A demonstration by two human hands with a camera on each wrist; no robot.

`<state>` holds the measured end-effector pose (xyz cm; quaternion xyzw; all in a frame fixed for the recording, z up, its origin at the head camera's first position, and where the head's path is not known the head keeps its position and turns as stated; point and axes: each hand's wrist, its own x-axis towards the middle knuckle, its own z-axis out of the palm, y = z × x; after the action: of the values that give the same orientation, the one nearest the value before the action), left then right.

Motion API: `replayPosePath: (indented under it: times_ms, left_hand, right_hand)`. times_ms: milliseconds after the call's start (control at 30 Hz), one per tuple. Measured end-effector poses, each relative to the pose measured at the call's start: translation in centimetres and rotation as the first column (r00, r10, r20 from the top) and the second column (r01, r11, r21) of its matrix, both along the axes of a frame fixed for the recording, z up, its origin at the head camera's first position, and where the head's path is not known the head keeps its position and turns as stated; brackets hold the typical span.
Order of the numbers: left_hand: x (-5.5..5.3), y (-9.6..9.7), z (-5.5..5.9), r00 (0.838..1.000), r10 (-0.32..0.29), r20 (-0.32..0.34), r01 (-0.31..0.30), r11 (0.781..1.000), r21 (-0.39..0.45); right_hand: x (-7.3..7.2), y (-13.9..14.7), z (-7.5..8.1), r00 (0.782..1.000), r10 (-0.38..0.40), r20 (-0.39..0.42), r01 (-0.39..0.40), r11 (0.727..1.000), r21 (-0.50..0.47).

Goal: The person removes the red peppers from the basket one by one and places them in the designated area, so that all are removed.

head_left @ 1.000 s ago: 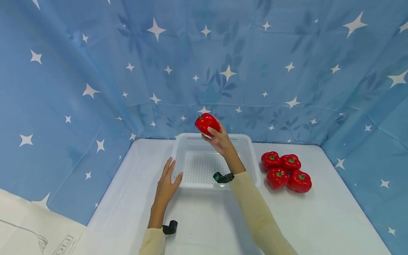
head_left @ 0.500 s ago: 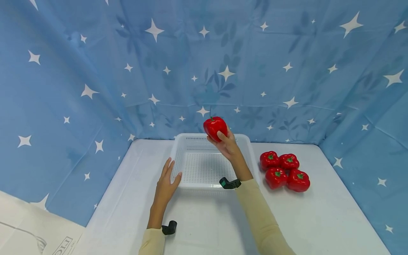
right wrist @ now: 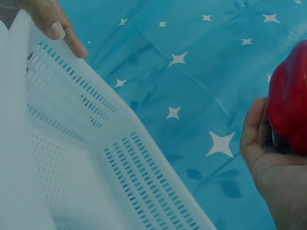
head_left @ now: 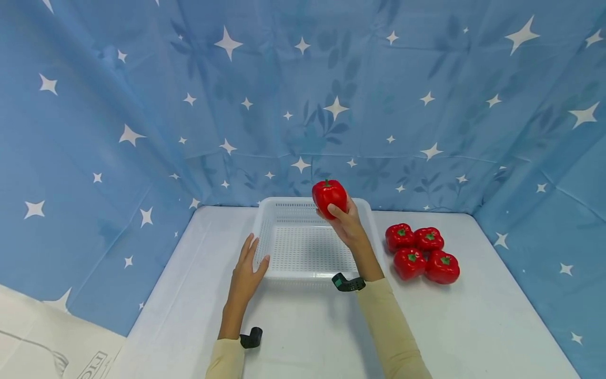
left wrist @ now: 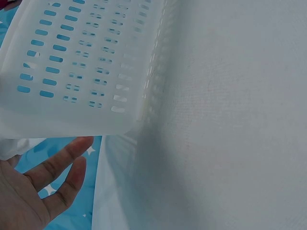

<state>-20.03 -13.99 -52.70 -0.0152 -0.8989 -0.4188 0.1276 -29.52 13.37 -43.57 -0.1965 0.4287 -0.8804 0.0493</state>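
Observation:
My right hand (head_left: 347,223) grips a red bell pepper (head_left: 329,198) above the back right part of a white perforated basket (head_left: 303,275). The pepper's green stem points up in the head view. In the right wrist view the fingers (right wrist: 253,129) curl round the pepper (right wrist: 292,96). At the basket's left side is my left hand (head_left: 245,276), its fingers spread and fairly straight, right at the rim. The left wrist view has this hand (left wrist: 43,191) beside the basket's slotted wall (left wrist: 72,62). Nothing lies on the visible basket floor.
Several more red bell peppers (head_left: 411,264) stand in a cluster on the white table (head_left: 303,337), right of the basket. A blue curtain with white stars (head_left: 303,105) hangs behind the table and along both sides.
My right hand has moved right and slightly toward me with the pepper, whose stem has turned from pointing left to pointing up. My left hand stays at the basket's left rim.

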Motion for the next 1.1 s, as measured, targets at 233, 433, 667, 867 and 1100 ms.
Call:
replayPosePath:
  times_ms: [233,433,667,867,1100]
  left_hand:
    - [0.2,0.0,0.1,1.0,0.004,0.012,-0.004,1.0,0.001]
    - [0.2,0.0,0.2,1.0,0.006,0.011,-0.006,1.0,-0.001]
    - [0.3,0.0,0.2,1.0,0.002,0.022,-0.002,1.0,0.001]
    - [0.3,0.0,0.1,1.0,0.01,0.015,-0.01,1.0,0.006]
    - [0.2,0.1,0.1,1.0,0.009,0.008,-0.009,1.0,0.019]
  right_hand:
    - [1.0,1.2,-0.7,0.995,-0.098,-0.022,0.1,0.985,0.138]
    - [2.0,2.1,-1.0,0.985,-0.171,-0.019,0.17,0.957,0.234]
    - [3.1,3.1,-1.2,0.962,-0.27,-0.049,0.269,0.89,0.369]
    - [4.1,3.9,-1.6,0.936,-0.345,-0.069,0.34,0.834,0.434]
    - [5.3,5.1,-2.1,0.911,-0.4,-0.105,0.401,0.792,0.46]
